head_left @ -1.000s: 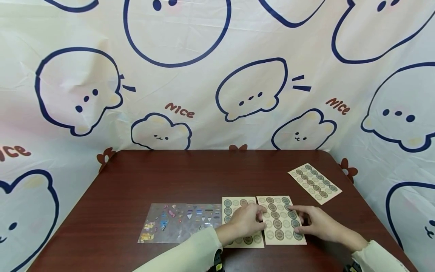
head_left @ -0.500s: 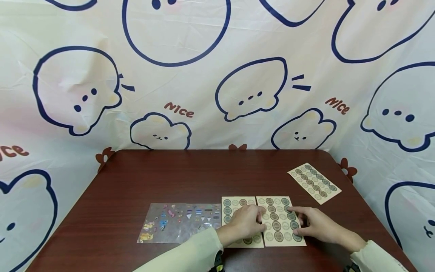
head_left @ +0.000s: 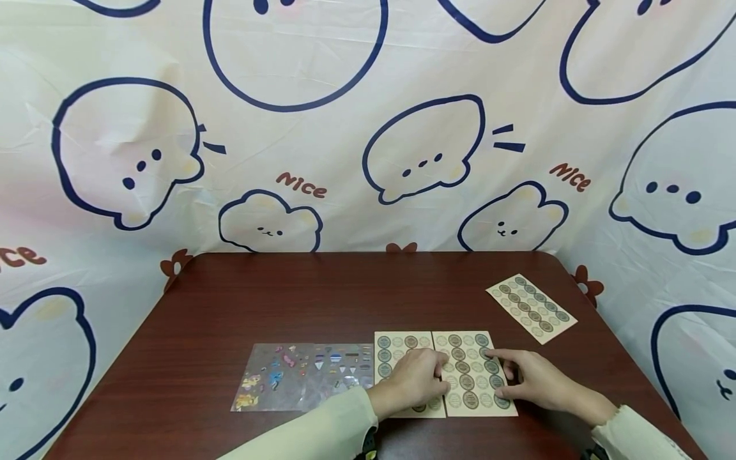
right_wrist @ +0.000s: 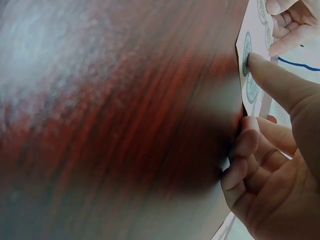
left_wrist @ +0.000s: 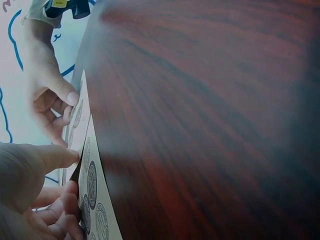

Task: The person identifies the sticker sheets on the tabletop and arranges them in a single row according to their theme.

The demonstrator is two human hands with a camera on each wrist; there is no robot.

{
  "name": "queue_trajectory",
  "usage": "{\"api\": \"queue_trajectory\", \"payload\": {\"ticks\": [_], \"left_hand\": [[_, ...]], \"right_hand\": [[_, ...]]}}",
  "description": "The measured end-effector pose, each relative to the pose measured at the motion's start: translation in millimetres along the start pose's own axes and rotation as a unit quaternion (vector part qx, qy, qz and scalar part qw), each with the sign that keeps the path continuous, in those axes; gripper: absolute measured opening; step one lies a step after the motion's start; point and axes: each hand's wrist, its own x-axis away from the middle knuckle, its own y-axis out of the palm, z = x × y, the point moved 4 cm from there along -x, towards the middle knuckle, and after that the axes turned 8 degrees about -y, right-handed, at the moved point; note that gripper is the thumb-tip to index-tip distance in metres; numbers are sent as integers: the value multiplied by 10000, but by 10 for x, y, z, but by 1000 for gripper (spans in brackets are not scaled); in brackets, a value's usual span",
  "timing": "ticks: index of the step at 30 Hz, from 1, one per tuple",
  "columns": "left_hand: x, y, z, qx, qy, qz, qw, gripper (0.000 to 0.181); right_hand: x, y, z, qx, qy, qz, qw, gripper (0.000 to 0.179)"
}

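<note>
Two cream sheets of round seal stickers lie side by side with a thin gap between them. My left hand (head_left: 411,382) reaches across the left sticker sheet (head_left: 384,355), hiding much of it. Its thumb and index finger hold the left edge of the right sticker sheet (head_left: 468,367). At that sheet's opposite edge, my right hand (head_left: 543,378) grips with the thumb on top and the other fingers curled at the side. In the right wrist view, the right thumb (right_wrist: 272,77) presses on a printed seal. The left wrist view has the left thumb (left_wrist: 57,156) right at the seam.
A clear plastic sheet (head_left: 299,390) with small colourful stickers lies left of the paper sheets. Another seal sticker sheet (head_left: 531,310) is angled at the back right of the dark wooden table (head_left: 345,287). A curtain (head_left: 339,147) with cartoon outlines hangs behind and on both sides.
The right sticker sheet has shifted slightly toward me, so its top and bottom edges line up more closely with the left one. Both hands keep almost the same place.
</note>
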Motion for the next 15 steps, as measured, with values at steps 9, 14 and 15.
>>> {"api": "queue_trajectory", "payload": {"ticks": [9, 14, 15], "left_hand": [[-2, 1, 7, -3, 79, 67, 9999, 28], [-2, 4, 14, -21, 137, 85, 9999, 28], [-2, 4, 17, -28, 159, 87, 9998, 28]], "right_hand": [[-12, -12, 13, -60, 28, -36, 10000, 71], [-8, -9, 32, -234, 47, -93, 9997, 73], [-6, -9, 34, -254, 47, -97, 9996, 73]]}}
